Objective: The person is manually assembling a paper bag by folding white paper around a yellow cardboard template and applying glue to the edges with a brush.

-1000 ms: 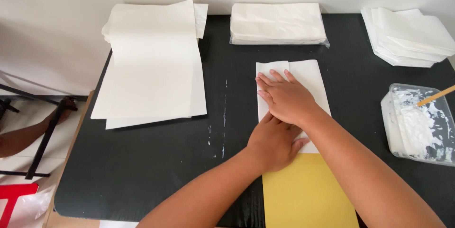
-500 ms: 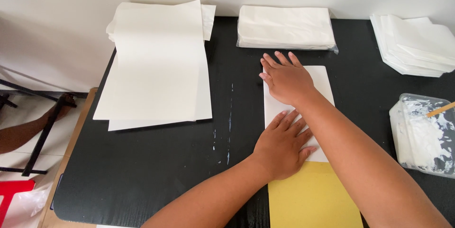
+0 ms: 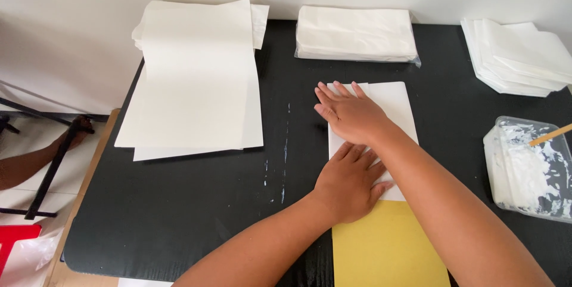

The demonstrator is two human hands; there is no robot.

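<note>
Your left hand (image 3: 350, 181) and right hand (image 3: 353, 114) lie flat, fingers spread, gripping nothing, pinning the folded white sheet (image 3: 400, 105) against the yellow board (image 3: 387, 248) at centre-right of the black table (image 3: 196, 203); glue tub (image 3: 527, 168) right.

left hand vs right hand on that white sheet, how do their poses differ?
The left hand lies on the near part of the white sheet, by the yellow sheet; the right hand lies farther up. Left fingers are together; right fingers are slightly spread, reaching the sheet's left edge. Both are flat, palm down, holding nothing.
</note>
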